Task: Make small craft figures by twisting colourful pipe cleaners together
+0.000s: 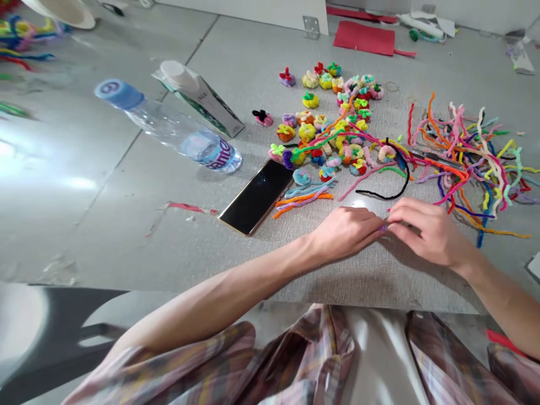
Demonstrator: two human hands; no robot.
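Observation:
My left hand (348, 230) and my right hand (428, 232) meet near the front of the table, with fingertips pinched together. A small bit of purple pipe cleaner (382, 228) shows between them; most of it is hidden by the fingers. Just beyond my hands, a black pipe cleaner (382, 197) lies in a curve. Farther back sit several small coiled pipe-cleaner ornaments (307, 131) in mixed colours. To the right of these spreads a loose heap of pipe cleaners (502, 169) with a utility knife (439, 160) on top.
Left of the ornaments lie a phone (256, 197) and a plastic water bottle (169, 126). A carton (202, 98) with a white cap is behind the bottle. Cut pipe-cleaner lengths (304, 198) lie by the phone. Red sheet material (364, 38) rests at the back.

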